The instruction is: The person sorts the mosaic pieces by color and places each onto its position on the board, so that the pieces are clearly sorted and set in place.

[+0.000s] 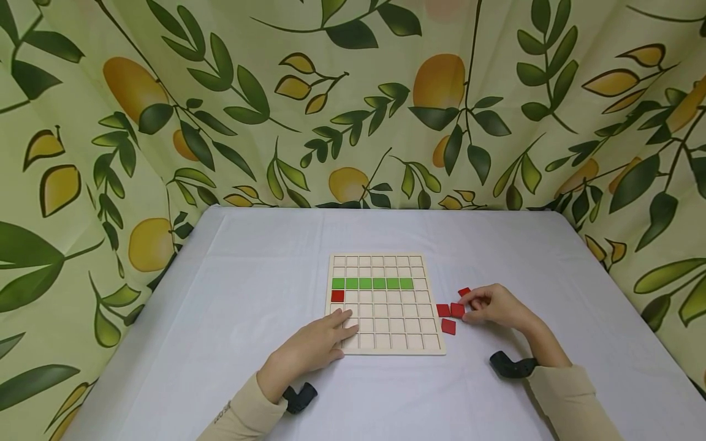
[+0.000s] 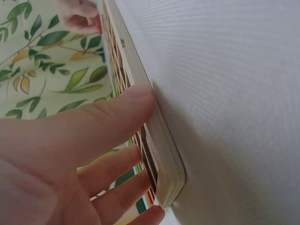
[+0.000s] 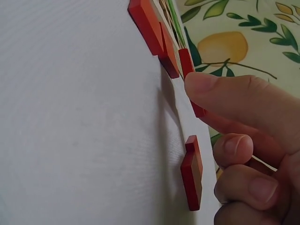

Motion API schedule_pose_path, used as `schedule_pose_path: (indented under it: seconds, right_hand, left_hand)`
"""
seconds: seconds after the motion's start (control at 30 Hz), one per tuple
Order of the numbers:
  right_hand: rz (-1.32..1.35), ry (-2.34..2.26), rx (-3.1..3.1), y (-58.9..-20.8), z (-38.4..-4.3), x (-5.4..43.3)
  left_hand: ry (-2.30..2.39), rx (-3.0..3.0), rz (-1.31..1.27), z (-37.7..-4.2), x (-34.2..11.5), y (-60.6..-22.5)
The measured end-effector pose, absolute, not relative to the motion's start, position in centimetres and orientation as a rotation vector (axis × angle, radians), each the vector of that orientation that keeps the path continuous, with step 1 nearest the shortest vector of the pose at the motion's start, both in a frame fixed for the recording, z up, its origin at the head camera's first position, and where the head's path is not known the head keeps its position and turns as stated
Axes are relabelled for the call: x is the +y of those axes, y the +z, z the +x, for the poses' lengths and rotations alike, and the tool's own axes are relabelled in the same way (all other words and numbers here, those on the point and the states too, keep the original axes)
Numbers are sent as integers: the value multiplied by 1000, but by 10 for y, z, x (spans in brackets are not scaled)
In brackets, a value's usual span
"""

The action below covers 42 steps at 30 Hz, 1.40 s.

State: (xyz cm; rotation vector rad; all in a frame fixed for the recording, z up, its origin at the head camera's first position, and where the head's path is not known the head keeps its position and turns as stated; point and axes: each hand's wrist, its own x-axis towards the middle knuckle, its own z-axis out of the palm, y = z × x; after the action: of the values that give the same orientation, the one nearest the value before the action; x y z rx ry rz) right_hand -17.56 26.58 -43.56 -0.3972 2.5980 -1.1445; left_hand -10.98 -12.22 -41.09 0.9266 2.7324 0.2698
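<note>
A pale wooden grid board [image 1: 388, 352] lies on the table, with a row of green square tiles [image 1: 372, 283] and one red tile [image 1: 337, 296] below that row's left end. My left hand [image 1: 317, 343] rests on the board's near left corner, fingers extended over the grid; its thumb [image 2: 126, 110] touches the front edge in the left wrist view. Right of the board, my right hand [image 1: 496, 308] pinches a red tile [image 3: 186, 61] between thumb and index finger, the other fingers curled in. More red tiles [image 1: 448, 327] lie around that hand, one [image 3: 191, 183] beneath its curled fingers.
A white cloth [image 1: 248, 275] covers the table. Behind and at both sides hangs a curtain [image 1: 353, 122] printed with leaves and fruit. A black device [image 1: 513, 365] sits at the right wrist, and another [image 1: 300, 398] at the left.
</note>
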Motion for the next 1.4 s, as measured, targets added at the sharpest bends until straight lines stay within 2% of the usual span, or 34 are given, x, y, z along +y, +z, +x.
schedule_pose_path:
  seconds: [1.4]
  right_hand:
    - [-485, -1201, 2581, -427, -184, 238]
  left_hand:
    - [290, 2714, 892, -110, -122, -411]
